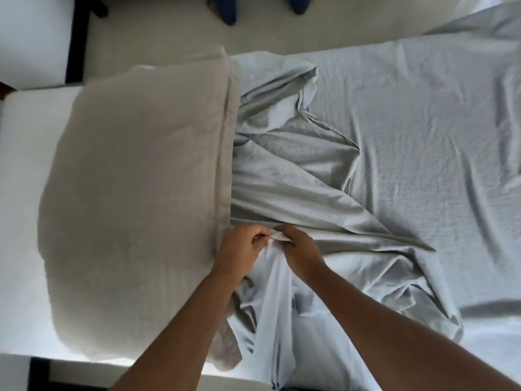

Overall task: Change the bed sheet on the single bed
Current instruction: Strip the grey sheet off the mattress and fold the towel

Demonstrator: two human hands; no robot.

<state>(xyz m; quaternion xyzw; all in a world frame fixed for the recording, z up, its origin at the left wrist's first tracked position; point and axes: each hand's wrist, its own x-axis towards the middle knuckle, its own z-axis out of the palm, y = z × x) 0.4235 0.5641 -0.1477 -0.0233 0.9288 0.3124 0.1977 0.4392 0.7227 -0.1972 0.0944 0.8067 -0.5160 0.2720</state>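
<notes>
The person stands at the near long edge of the bed, and both hands meet just above that edge, close to the pillow end. The left hand and the right hand each pinch the same small gathered bit of the pale grey bed sheet, fingers curled round the fabric, and a fold of cloth hangs from the grip down over the near side of the bed. It looks like a corner or hem, though which cannot be told for certain.

The sheet lies spread and wrinkled toward the right end of the bed, while the part near the pillow end is bunched and folded back on itself. A beige pillow lies on the bare white mattress at the left end, its edge touching the bunched cloth.

The step in hand appears to be finding and sorting out the sheet's corner at the pillow end. The next move probably calls for drawing that corner out toward the near left corner of the bed; the pillow sits in the way and would likely need shifting first.
</notes>
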